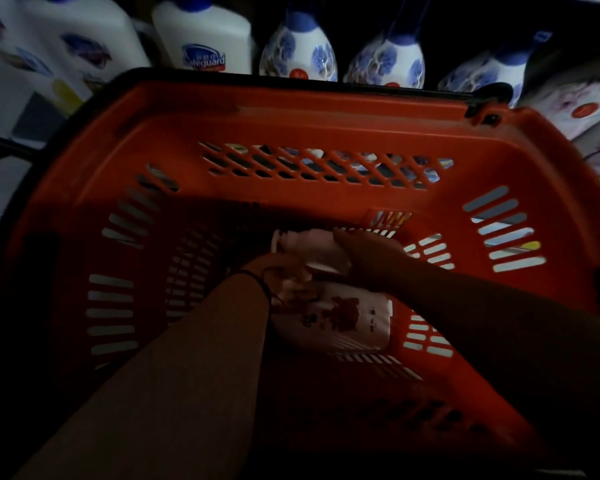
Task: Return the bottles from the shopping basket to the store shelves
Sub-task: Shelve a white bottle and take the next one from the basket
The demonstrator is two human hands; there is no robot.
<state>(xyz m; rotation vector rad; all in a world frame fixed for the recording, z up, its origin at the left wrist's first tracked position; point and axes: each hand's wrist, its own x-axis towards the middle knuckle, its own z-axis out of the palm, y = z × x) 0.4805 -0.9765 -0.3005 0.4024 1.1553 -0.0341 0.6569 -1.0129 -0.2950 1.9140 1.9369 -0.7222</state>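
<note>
Both forearms, nearest to my eyes, reach down into the orange shopping basket (291, 109), the left one with a thin dark band (257, 278) at the wrist. Two pale bottles lie on the basket floor, and I can count no more in the gloom. My left hand (274, 263) is low against the neck end of the nearer bottle (343, 317), the white one with a red printed label, but its grip is lost in shadow and I cannot tell whether it is wide or closed. My right hand (364, 252) has its grip curled over the farther bottle (305, 242), holding its body. That farther bottle lies on its side, long axis running left to right, capped end pointing left. The nearer bottle also lies flat, long axis roughly the same, base toward the right wall of the basket, just beside the slots. Beyond the basket's black rim stand the store shelves: two big white bottles with blue caps, one (205, 39) marked Safeguard and the other (59, 36) at far left, then three white bottles patterned with blue flowers (300, 53), side by side and upright.
</note>
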